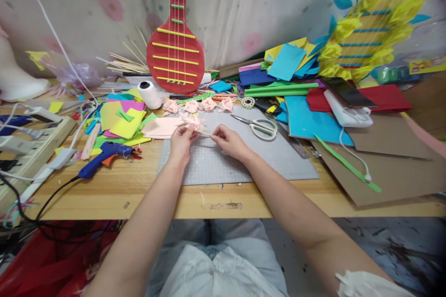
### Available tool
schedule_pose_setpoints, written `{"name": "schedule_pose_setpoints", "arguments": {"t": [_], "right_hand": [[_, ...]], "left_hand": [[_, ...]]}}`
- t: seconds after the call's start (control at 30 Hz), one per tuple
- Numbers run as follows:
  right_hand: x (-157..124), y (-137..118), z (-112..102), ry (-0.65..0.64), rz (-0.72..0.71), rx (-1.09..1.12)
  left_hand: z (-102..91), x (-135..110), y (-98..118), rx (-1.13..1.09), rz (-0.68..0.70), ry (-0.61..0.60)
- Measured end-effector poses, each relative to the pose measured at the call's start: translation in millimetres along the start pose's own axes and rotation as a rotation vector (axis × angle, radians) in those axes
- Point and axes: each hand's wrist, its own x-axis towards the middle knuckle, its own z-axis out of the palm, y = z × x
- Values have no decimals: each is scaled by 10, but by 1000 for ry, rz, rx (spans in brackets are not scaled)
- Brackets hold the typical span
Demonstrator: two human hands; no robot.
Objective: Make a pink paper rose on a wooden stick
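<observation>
Over the grey cutting mat (223, 167), my left hand (181, 143) pinches a pale pink paper flower (191, 122) by its base. My right hand (228, 141) has its fingertips closed on the thin, pointed end of the same flower, to the right of the left fingers. Behind them several finished pink paper flowers (208, 104) stand in a row. Left of my hands lies a stack of pale pink crepe paper (160, 128). Scissors with pale handles (263, 129) rest on the mat at the right.
A blue glue gun (108, 155) lies left, near a power strip (38, 148). A white thread spool (149, 95) stands before a red paper lute (175, 55). Coloured paper scraps (123, 118) lie behind the glue gun. Brown cardboard (383, 167) and a white power bank (348, 109) occupy the right.
</observation>
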Motion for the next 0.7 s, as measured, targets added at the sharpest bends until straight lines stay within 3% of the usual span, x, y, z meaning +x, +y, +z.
{"name": "schedule_pose_setpoints", "arguments": {"t": [0.4,0.7], "right_hand": [[-32,-80,-15,-101,13,-26],[-10,-104,1,-141,104,-32]], "left_hand": [[0,10,15,-59,-19,19],[-17,8,42,-73,-45,-22]]}}
